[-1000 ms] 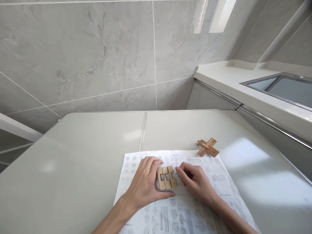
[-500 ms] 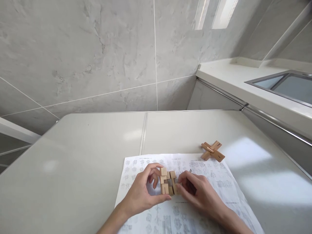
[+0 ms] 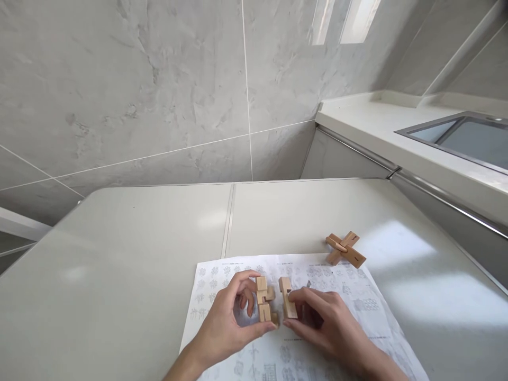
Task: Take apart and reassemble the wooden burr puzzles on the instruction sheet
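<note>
My left hand pinches a small cluster of notched wooden puzzle pieces between thumb and forefinger, standing it upright on the printed instruction sheet. My right hand grips a single notched wooden piece just to the right of that cluster, with a narrow gap between the two. An assembled wooden cross-shaped puzzle lies beyond the sheet's far right corner, away from both hands.
The sheet lies on a pale grey table with a seam down its middle. A grey tiled wall rises behind. To the right runs a white counter with a sunken steel sink.
The block of wooden pieces has been pulled apart: my right hand drew one piece to the right while my left hand kept the rest. The view shifted slightly.
</note>
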`<state>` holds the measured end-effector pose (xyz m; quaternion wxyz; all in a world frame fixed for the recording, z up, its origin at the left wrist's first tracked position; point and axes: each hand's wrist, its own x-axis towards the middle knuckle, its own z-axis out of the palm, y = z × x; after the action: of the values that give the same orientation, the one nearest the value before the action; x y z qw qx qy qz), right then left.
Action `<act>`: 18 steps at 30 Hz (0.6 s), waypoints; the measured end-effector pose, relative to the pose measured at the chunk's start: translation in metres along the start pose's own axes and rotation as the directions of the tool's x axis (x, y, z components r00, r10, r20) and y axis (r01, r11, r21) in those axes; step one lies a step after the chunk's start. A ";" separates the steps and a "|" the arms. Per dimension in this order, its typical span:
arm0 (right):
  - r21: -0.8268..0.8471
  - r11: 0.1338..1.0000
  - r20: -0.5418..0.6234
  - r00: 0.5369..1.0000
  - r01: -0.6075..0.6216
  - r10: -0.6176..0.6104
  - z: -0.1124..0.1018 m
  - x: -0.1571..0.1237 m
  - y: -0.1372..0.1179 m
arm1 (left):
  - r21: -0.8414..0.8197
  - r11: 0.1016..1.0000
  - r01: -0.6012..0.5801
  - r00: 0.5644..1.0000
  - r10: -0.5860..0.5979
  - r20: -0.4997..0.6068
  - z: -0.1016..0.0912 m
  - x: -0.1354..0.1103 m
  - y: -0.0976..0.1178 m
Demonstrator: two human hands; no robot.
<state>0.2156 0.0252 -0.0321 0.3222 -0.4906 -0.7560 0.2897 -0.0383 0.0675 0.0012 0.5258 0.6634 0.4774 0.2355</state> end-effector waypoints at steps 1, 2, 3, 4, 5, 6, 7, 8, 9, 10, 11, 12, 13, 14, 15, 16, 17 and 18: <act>0.056 0.998 -0.009 0.999 -0.037 0.037 0.000 -0.001 0.000 | 0.006 1.000 0.005 1.000 -0.005 0.000 0.000 0.000 0.000; 0.112 0.991 -0.018 0.997 -0.069 0.072 0.000 -0.001 -0.001 | 0.011 1.000 0.010 1.000 -0.010 -0.001 0.000 0.000 0.000; 0.164 0.982 -0.028 0.994 -0.097 0.103 0.000 -0.001 -0.002 | 0.015 1.000 0.013 1.000 -0.013 -0.003 0.000 0.000 0.001; 0.209 0.971 -0.038 0.991 -0.118 0.128 -0.001 -0.001 -0.004 | 0.020 1.000 0.015 1.000 -0.015 -0.007 0.000 0.000 0.001; 0.248 0.960 -0.048 0.988 -0.128 0.145 -0.001 -0.001 -0.005 | 0.026 1.000 0.018 1.000 -0.017 -0.012 0.000 0.000 0.002; 0.279 0.951 -0.055 0.987 -0.132 0.153 -0.002 -0.001 -0.006 | 0.032 0.999 0.019 1.000 -0.019 -0.015 0.000 0.000 0.002; 0.303 0.945 -0.060 0.987 -0.127 0.152 -0.003 0.000 -0.008 | 0.038 0.999 0.019 1.000 -0.018 -0.019 0.000 0.000 0.003; 0.315 0.942 -0.064 0.988 -0.112 0.139 -0.003 0.001 -0.008 | 0.043 0.999 0.018 1.000 -0.017 -0.023 0.000 0.000 0.003; 0.317 0.944 -0.070 0.991 -0.088 0.116 -0.004 0.001 -0.009 | 0.046 0.999 0.015 1.000 -0.013 -0.026 0.000 0.000 0.004; 0.312 0.948 -0.076 0.993 -0.060 0.088 -0.003 0.001 -0.009 | 0.046 0.999 0.011 1.000 -0.010 -0.027 0.000 0.000 0.005; 0.301 0.953 -0.081 0.995 -0.033 0.060 -0.002 0.001 -0.009 | 0.042 0.999 0.010 1.000 -0.009 -0.025 0.001 0.000 0.005; 0.289 0.957 -0.082 0.996 -0.014 0.039 -0.001 0.001 -0.008 | 0.034 0.999 0.012 1.000 -0.012 -0.019 0.001 0.000 0.006; 0.278 0.961 -0.080 0.996 -0.007 0.030 0.001 0.000 -0.008 | 0.025 1.000 0.016 1.000 -0.016 -0.012 0.001 0.000 0.006; 0.269 0.963 -0.073 0.997 -0.014 0.035 0.004 -0.001 -0.007 | 0.019 1.000 0.021 1.000 -0.021 -0.002 0.001 0.000 0.006; 0.262 0.964 -0.063 0.997 -0.033 0.051 0.007 -0.002 -0.007 | 0.018 1.000 0.025 1.000 -0.025 0.007 0.001 -0.001 0.007; 0.254 0.966 -0.055 0.996 -0.054 0.070 0.009 -0.004 -0.007 | 0.020 0.999 0.029 0.999 -0.029 0.014 0.001 -0.001 0.007; 0.246 0.967 -0.055 0.995 -0.066 0.082 0.012 -0.005 -0.007 | 0.024 0.999 0.031 0.999 -0.031 0.019 0.001 -0.001 0.007; 0.238 0.969 -0.061 0.995 -0.068 0.084 0.014 -0.006 -0.007 | 0.027 0.999 0.032 0.999 -0.033 0.026 0.001 -0.002 0.007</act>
<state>0.2026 0.0155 -0.0370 0.3933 -0.4874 -0.6851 0.3720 -0.0356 0.0654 0.0080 0.5269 0.6656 0.4842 0.2120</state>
